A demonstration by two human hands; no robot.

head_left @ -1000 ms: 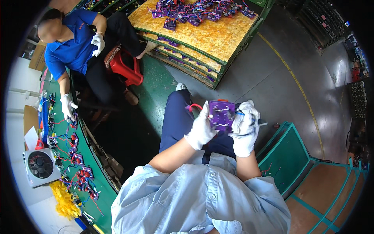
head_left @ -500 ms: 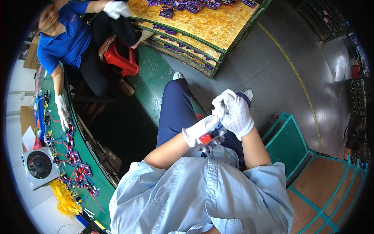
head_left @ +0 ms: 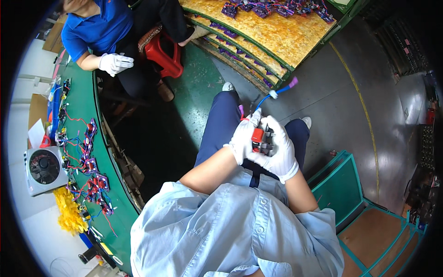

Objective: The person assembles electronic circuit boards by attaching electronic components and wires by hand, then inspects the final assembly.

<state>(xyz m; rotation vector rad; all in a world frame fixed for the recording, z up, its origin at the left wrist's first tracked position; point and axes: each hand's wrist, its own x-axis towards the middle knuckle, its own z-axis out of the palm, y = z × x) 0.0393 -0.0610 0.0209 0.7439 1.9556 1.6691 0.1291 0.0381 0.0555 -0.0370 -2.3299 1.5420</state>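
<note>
In front of my lap both gloved hands hold a small circuit board (head_left: pixel 264 147) with a red block-shaped part and dark parts on it. My left hand (head_left: pixel 243 139) grips its left side, fingers closed at the wires. My right hand (head_left: pixel 282 157) is curled round the right side and lower edge. A blue wire (head_left: pixel 264 99) with a white piece and a purple end sticks out beyond my fingertips. Beside it a short red wire with a pink-purple end pokes up by my left hand. The board's underside is hidden by the gloves.
On the left, a green bench (head_left: pixel 117 184) carries wired circuit boards (head_left: pixel 94 182), a fan (head_left: pixel 44 165) and a yellow bundle (head_left: pixel 69 212). A co-worker's gloved hand (head_left: pixel 115 63) is beyond it, near a red stool (head_left: pixel 164 54). A tiered rack (head_left: pixel 277 39) of boards stands ahead; a green-framed chair (head_left: pixel 341 184) is at right.
My hands have come apart from fingertip contact and now cradle the board, its red part facing up and its wires pointing away. The co-worker's hand has left the bench. The view has shifted.
</note>
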